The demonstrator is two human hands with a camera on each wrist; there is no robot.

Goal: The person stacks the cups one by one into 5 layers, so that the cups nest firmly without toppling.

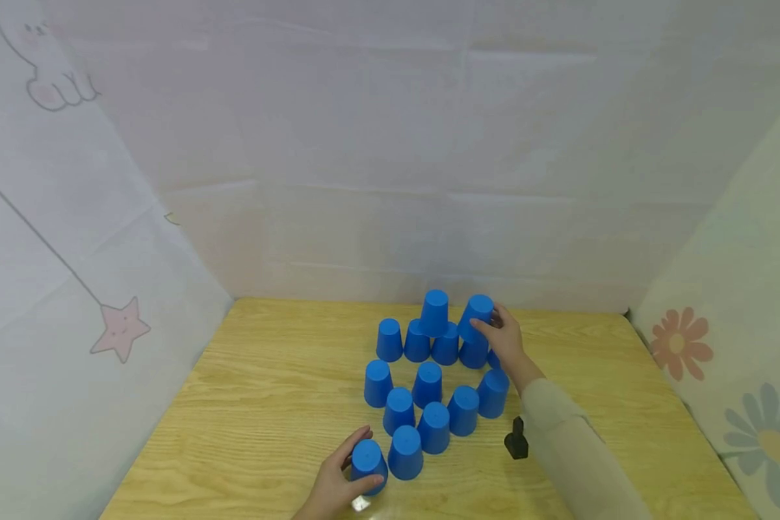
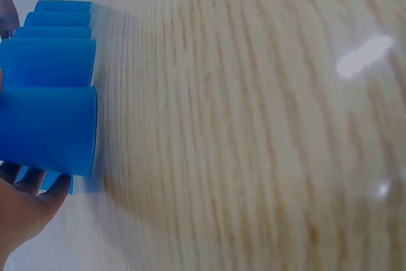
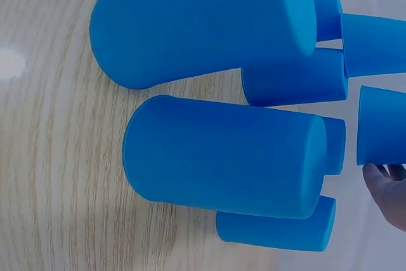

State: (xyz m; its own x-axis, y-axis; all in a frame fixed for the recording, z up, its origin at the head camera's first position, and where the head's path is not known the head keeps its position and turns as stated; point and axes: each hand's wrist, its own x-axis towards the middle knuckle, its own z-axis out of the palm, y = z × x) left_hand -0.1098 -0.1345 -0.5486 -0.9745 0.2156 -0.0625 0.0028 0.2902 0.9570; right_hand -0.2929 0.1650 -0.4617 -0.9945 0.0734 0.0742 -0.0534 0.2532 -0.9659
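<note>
At the near end of a group of upside-down blue plastic cups, my left hand (image 1: 331,482) grips one cup (image 1: 367,462), thumb on the near side and fingers behind. In the left wrist view that cup (image 2: 47,131) lies between thumb and fingers. Farther back, my right hand (image 1: 508,343) holds another upside-down cup (image 1: 476,318), slightly tilted, over the back row of cups (image 1: 389,341). The right wrist view has this cup (image 3: 384,125) at its right edge, fingertips at the rim. Beside it, a single cup (image 1: 435,313) sits on top of the back row.
Several more upside-down cups (image 1: 428,384) stand between the hands in angled lines on the wooden table (image 1: 279,390). A small black object (image 1: 516,439) is beside the right forearm. Printed cloth (image 1: 390,217) hangs behind and along both sides.
</note>
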